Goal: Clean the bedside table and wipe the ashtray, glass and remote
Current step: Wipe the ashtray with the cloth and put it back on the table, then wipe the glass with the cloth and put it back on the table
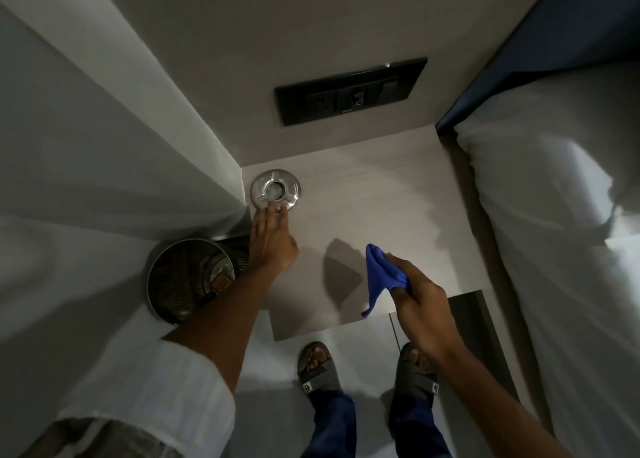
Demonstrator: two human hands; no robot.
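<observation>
A round glass ashtray (276, 189) sits in the back left corner of the pale bedside table (377, 194). My left hand (272, 239) reaches over the table with its fingers extended, the fingertips touching the ashtray's near rim. My right hand (417, 295) hovers above the table's front right part, shut on a folded blue cloth (382, 274) that hangs down from the fingers. No glass or remote is in view.
A metal waste bin (187, 281) stands on the floor left of the table, under my left forearm. A black socket panel (349, 92) is on the wall behind. A white bed (554, 215) borders the right side. My sandalled feet (317, 367) stand before the table.
</observation>
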